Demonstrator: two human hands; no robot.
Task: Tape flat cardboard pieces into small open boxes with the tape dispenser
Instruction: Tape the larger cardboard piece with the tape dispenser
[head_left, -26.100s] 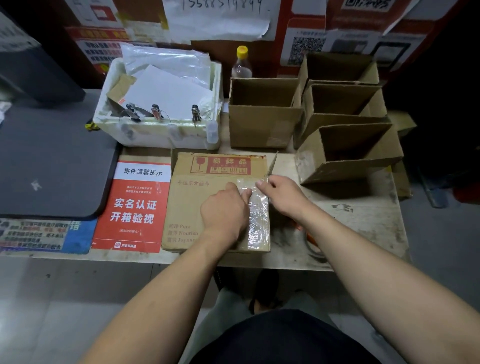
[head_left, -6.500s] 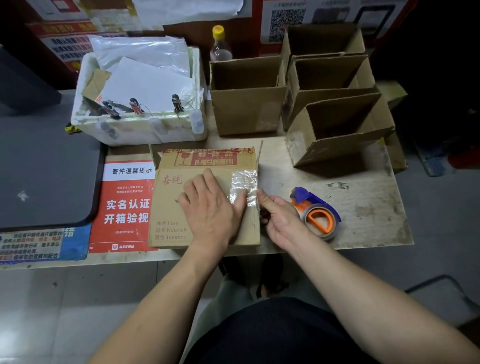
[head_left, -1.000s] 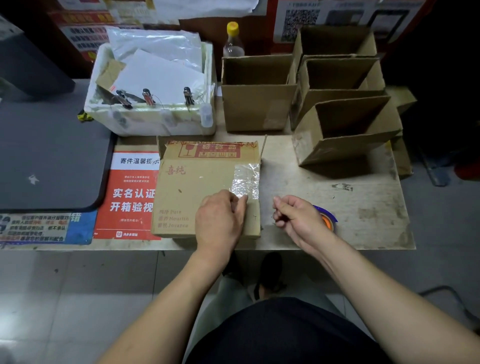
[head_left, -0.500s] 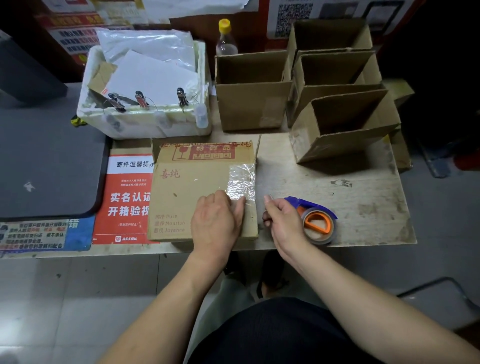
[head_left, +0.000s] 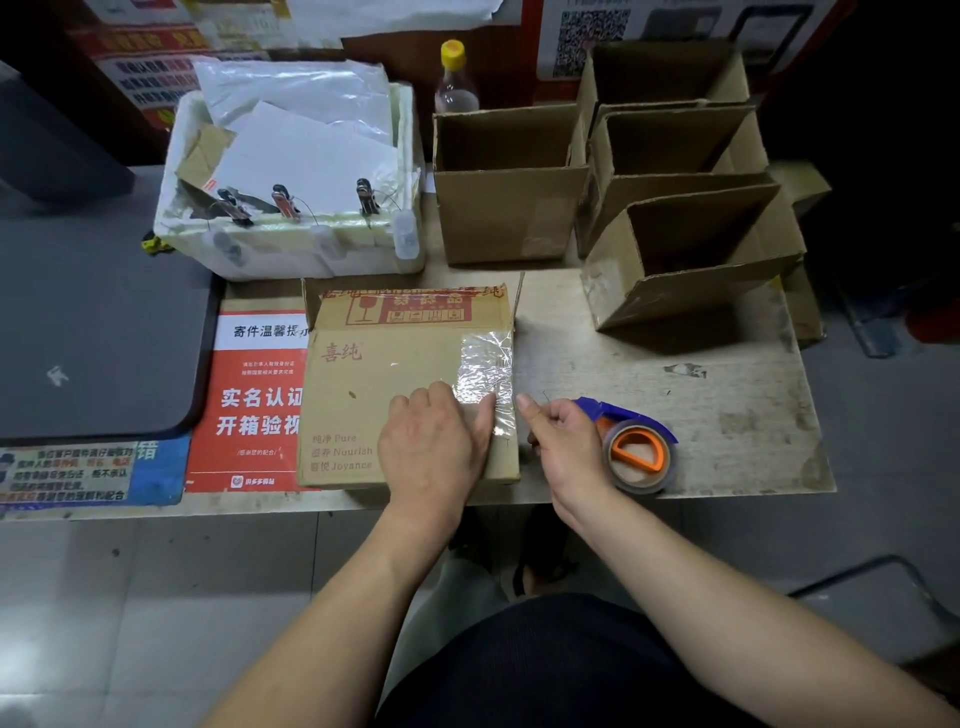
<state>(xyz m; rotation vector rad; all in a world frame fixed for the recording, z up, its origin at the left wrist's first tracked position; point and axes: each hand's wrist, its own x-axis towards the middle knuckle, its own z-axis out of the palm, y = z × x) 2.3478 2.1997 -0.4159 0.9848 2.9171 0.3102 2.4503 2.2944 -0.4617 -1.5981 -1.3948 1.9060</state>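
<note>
Nearest, the flattened cardboard piece (head_left: 395, 395) is being pressed to the worktop (head_left: 675, 374) by the left hand (head_left: 434, 447), fingers curled under, thumb on the clear tape (head_left: 485, 374). Just beside it, the right hand (head_left: 563, 444) is being held loosely curled, apparently empty, against the tape dispenser (head_left: 636, 452). The strip is best rubbed flat outward before lifting. Farther back, finished boxes (head_left: 509, 208) are being kept.

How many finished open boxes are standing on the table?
4: one mid-table behind the flat cardboard; three nested along the right: back, middle, front. More may be hidden behind.
</note>
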